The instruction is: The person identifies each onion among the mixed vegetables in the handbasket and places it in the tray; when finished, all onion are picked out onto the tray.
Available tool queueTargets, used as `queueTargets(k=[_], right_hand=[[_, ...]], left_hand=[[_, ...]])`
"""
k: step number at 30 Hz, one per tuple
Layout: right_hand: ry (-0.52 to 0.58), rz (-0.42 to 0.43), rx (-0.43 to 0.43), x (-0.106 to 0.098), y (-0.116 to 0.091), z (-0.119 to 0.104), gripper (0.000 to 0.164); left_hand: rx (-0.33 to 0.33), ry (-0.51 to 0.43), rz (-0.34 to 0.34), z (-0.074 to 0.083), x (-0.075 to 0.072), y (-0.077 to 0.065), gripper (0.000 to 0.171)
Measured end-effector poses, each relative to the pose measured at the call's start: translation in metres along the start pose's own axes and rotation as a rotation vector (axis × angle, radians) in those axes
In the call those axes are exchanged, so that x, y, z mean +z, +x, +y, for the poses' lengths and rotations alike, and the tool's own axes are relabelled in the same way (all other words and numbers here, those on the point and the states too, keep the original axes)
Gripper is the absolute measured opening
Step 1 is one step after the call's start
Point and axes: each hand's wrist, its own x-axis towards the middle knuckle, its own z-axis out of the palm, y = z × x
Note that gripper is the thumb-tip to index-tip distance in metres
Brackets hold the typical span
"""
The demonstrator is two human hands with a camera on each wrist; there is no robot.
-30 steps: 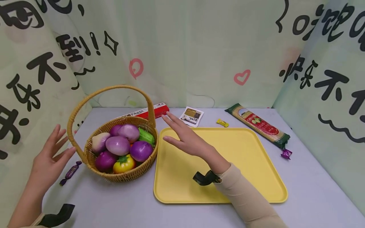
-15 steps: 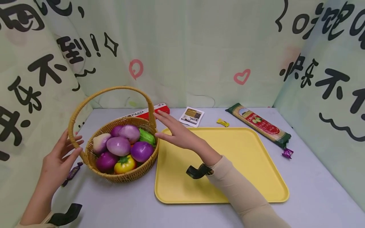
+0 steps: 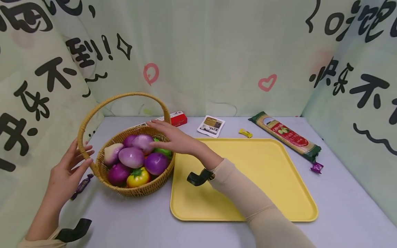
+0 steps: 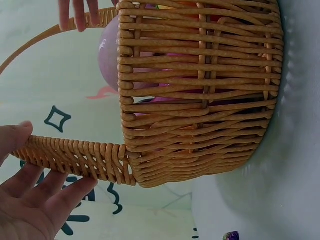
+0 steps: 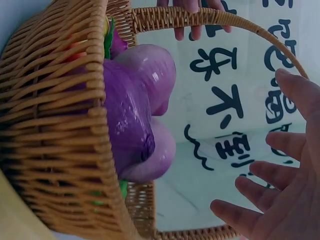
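A round wicker basket (image 3: 136, 191) with a tall arched handle (image 3: 136, 93) stands on the left of the table. Glossy purple and lilac onion-like vegetables (image 3: 131, 157) fill it, with a yellow vegetable with a green leafy top (image 3: 138, 177) and a green vegetable (image 3: 162, 151) among them. My left hand (image 3: 66, 168) holds the left side of the handle, thumb in front and fingers behind, as the left wrist view (image 4: 75, 157) confirms. My right hand (image 3: 175, 139) hovers over the basket's right side, fingers spread and holding nothing; the right wrist view shows it apart from the vegetables.
Right of the basket lies a yellow tray (image 3: 248, 186). Behind are a red pasta box (image 3: 179, 119), a white packet (image 3: 211, 126), a small yellow candy (image 3: 245, 133) and a long pasta bag (image 3: 285, 135). Purple wrapped candies lie at right (image 3: 316, 167) and left (image 3: 82, 187).
My left hand has moved right and taken hold of the basket handle. My right hand has moved left from above the tray to over the basket. The basket stays on the table.
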Motion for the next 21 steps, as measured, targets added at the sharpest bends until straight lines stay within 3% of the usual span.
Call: queueTargets(k=[12, 21], right_hand=[[0.038, -0.039, 0.038, 0.015, 0.042, 0.012, 0.063], [0.124, -0.089, 0.097, 0.024, 0.056, 0.023, 0.063]], left_hand=[[-0.004, -0.006, 0.002, -0.001, 0.001, 0.000, 0.069], [0.009, -0.030, 0.005, -0.001, 0.000, 0.001, 0.069]])
